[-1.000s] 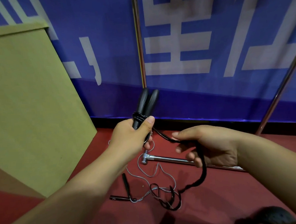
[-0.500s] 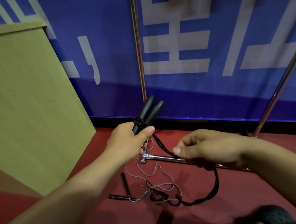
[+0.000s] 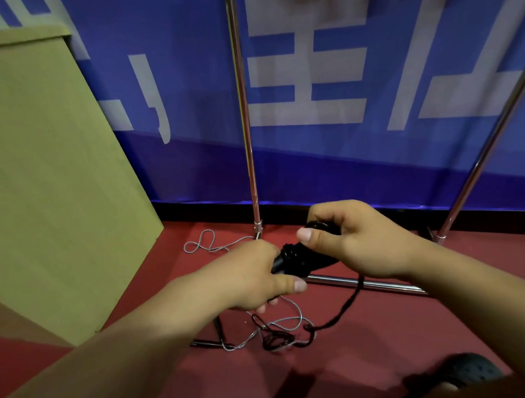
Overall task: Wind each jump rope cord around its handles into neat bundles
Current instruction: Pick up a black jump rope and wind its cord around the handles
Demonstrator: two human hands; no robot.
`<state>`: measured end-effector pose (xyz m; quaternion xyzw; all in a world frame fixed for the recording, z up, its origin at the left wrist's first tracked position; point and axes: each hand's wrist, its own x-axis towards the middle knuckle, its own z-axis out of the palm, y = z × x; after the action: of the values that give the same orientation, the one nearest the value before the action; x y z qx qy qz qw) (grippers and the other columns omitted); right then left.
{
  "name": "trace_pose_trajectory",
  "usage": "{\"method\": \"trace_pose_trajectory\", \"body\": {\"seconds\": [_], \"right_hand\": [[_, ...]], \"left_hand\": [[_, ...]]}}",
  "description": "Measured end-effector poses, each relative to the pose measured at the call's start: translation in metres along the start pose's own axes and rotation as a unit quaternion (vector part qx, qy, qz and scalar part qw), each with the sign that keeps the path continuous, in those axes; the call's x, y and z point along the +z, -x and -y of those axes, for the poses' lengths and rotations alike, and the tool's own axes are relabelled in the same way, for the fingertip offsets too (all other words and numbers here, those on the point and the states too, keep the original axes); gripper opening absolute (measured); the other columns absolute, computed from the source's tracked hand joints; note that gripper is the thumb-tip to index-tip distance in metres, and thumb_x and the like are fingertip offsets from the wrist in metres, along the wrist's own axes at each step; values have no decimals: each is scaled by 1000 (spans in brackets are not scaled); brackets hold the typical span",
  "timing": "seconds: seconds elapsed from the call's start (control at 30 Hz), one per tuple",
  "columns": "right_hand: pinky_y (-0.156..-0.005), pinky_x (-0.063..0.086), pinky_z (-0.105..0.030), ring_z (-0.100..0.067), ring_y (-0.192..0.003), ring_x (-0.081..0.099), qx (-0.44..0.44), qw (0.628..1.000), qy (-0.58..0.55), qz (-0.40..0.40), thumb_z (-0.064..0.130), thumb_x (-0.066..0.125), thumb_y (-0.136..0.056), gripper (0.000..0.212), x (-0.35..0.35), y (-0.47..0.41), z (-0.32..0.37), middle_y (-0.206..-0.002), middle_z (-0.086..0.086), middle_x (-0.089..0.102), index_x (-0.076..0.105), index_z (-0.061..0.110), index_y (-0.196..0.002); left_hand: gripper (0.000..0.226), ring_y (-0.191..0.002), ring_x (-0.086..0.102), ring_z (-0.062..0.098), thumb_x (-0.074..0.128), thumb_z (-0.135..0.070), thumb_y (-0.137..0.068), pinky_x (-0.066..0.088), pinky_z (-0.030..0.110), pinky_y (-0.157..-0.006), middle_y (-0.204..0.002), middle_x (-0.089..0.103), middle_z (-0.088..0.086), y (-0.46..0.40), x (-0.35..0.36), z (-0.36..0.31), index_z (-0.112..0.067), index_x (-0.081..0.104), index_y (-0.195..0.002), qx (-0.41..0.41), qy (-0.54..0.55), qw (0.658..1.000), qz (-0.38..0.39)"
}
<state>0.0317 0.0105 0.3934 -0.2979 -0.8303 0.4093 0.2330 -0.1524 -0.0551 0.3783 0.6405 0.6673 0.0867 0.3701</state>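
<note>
My left hand (image 3: 253, 278) grips the near end of two black jump rope handles (image 3: 301, 257), held together and lying almost level. Several turns of black cord (image 3: 291, 250) wrap their middle. My right hand (image 3: 354, 239) curls over the far end of the handles and holds the cord there. The loose black cord (image 3: 349, 307) hangs from under my right hand down to a tangle on the red floor. A second rope with a thin grey cord (image 3: 289, 319) and slim black handles (image 3: 208, 343) lies on the floor below my hands.
A tan cardboard board (image 3: 50, 179) leans at the left. A chrome stand with an upright pole (image 3: 245, 123), a slanted pole (image 3: 481, 157) and a floor bar (image 3: 381, 284) fronts a blue banner (image 3: 375, 162). A dark shoe (image 3: 465, 374) shows at bottom right.
The handles dropped from pointing up to lying almost level. My right hand moved up and left from the hanging cord onto the handles' far end, and more cord sits wrapped around them.
</note>
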Motion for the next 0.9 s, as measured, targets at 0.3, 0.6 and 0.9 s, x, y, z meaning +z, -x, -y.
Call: {"method": "trace_pose_trajectory", "body": {"seconds": [0.3,0.6,0.9], "right_hand": [[-54,41,-28,-8,-68,47,-250,925,286,-9,43,51,-97,27,9,2,-5,-79,9,49,61,20,-88],[-42,43,-34,-19,-56,58,-208,901,370,-85,73,48,-81,53,-8,-4,-10,-66,8,59,69,24,-78],[-46,45,-39,-22,-53,53,-188,906,324,-198,82,45,-78,73,-23,-6,-12,-58,3,55,62,12,-66]], "left_hand": [[30,-47,60,12,68,-39,-91,50,24,-58,-69,68,3,-1,5,-10,-9,67,-90,11,-30,998,57],[31,-49,60,13,72,-43,-87,51,27,-56,-62,65,-3,8,6,-13,-16,60,-79,67,-59,992,89],[33,-48,60,13,74,-42,-87,50,27,-55,-63,65,-2,9,-1,-15,-12,61,-89,101,23,993,55]]}}
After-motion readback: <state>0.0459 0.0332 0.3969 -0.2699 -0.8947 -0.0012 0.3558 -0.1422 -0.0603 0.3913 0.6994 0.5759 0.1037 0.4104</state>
